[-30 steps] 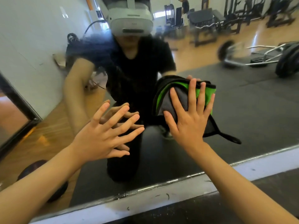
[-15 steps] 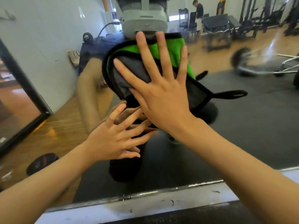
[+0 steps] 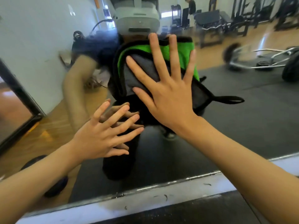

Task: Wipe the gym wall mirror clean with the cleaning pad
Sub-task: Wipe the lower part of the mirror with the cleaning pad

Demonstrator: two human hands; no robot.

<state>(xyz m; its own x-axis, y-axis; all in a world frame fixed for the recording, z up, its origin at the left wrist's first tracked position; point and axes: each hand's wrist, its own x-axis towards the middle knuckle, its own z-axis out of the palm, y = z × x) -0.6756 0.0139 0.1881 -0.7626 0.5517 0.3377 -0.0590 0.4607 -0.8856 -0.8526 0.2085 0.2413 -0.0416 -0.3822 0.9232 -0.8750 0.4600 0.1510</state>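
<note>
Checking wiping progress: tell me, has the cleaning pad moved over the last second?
Yes. The cleaning pad moved up and left across the mirror, away from its bottom edge.

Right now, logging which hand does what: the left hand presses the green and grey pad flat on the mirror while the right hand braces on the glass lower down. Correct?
Hands are swapped. In the head view the right hand presses the pad flat on the mirror, fingers spread; the left hand braces on the glass lower down.

Right hand (image 3: 168,94) hides much of cleaning pad (image 3: 184,54); both forearms cut off by frame edges.
</note>
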